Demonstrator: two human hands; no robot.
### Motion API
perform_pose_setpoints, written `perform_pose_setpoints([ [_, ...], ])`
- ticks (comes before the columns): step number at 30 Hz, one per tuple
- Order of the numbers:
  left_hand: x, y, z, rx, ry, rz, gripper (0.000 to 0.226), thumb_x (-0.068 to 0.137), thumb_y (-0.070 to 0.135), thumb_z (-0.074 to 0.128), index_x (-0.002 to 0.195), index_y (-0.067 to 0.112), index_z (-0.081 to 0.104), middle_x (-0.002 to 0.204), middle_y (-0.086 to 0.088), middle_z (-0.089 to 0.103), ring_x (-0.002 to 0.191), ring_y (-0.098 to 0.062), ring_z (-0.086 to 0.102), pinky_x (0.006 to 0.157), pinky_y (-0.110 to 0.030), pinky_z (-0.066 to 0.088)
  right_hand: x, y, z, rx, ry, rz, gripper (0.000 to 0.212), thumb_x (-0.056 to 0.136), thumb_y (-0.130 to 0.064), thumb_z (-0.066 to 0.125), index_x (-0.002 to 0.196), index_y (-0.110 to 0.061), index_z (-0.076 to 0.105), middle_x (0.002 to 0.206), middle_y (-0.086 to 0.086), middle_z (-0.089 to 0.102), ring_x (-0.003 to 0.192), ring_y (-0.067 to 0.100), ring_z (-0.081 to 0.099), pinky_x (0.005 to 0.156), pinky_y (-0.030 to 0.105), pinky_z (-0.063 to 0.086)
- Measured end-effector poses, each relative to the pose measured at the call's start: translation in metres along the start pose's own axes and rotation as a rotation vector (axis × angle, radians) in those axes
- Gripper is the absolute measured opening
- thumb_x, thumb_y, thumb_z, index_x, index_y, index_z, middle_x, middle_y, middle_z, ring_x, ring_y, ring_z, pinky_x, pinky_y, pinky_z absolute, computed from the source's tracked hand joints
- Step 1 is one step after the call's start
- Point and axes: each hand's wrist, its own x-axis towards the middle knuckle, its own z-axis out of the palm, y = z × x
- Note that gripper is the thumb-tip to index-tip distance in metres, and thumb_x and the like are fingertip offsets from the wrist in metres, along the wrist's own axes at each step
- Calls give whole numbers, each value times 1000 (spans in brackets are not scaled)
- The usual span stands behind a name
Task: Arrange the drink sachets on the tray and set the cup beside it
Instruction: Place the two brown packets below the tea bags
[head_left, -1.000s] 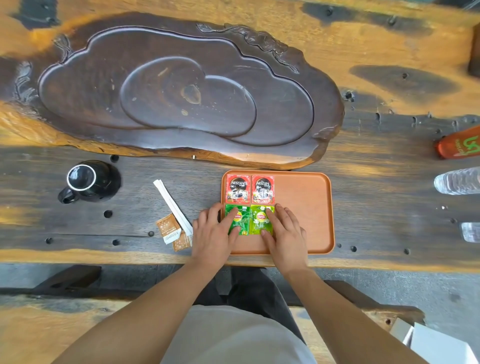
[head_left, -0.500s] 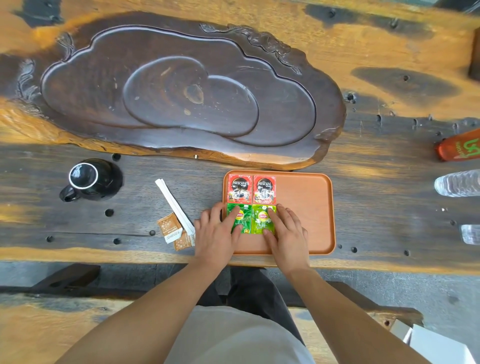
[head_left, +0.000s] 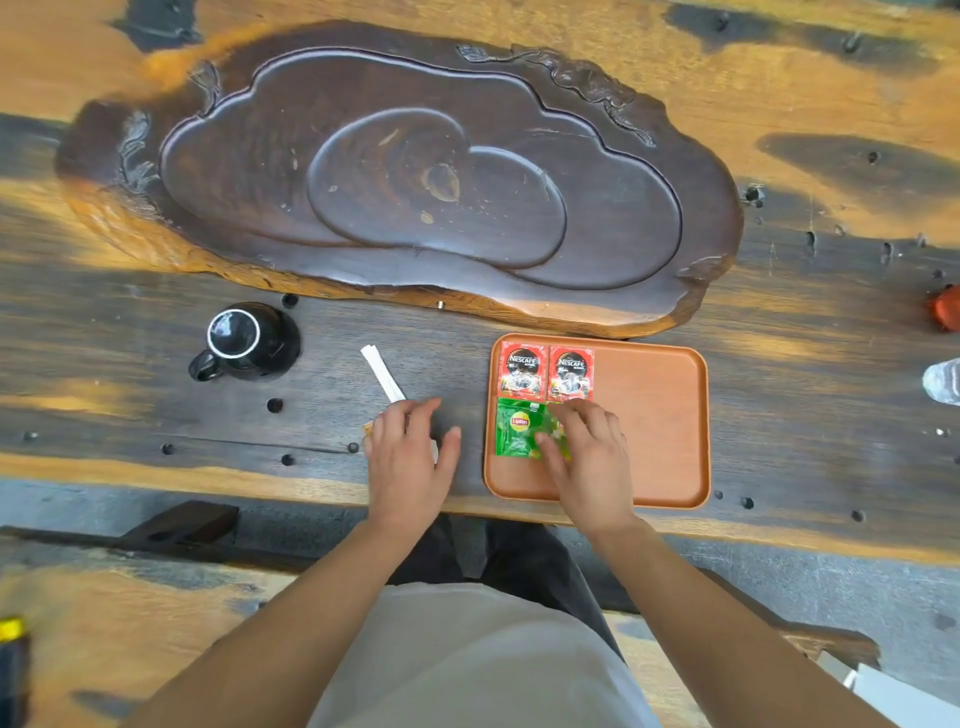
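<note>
The right hand (head_left: 589, 457) lies flat, gripping nothing, on the green sachets (head_left: 519, 428) in the tray (head_left: 654, 415); the left hand (head_left: 410, 457) rests released left of the tray; the cup (head_left: 244, 340) stands farther left.

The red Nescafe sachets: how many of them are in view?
2. Both lie side by side at the far left corner of the orange tray: the left red sachet and the right red sachet, just behind the green Lipton sachets. None seems hidden.
</note>
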Motion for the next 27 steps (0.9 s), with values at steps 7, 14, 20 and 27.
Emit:
perform_pose_setpoints([
  [7,8,-69,-32,54,-96,-215,54,89,47,61,134,20,52,122,-6,54,111,-31,51,96,-50,44,14,-101,38,-62,-340,-79,33,96,-49,58,81,-20,51,78,6,66,72,29,64,54,31,33],
  [14,23,-73,-42,170,-244,-31,35,82,37,74,112,28,57,120,1,51,108,-27,48,91,-45,44,4,-142,75,-140,-469,298,63,83,-64,65,118,-14,49,116,6,59,102,31,67,77,39,51],
  [20,34,-79,-53,16,-281,-78,30,82,21,76,97,25,49,94,6,59,92,-21,57,81,-38,45,1,-153,85,-46,-436,415,51,88,-49,70,118,-10,55,120,7,51,100,31,64,74,36,47],
  [27,37,-95,-67,-330,-418,-331,16,81,6,73,83,17,61,78,0,67,72,-16,59,68,-32,45,11,-147,79,348,-469,599,29,79,-27,80,95,-16,58,82,-5,67,72,12,61,54,25,41],
])
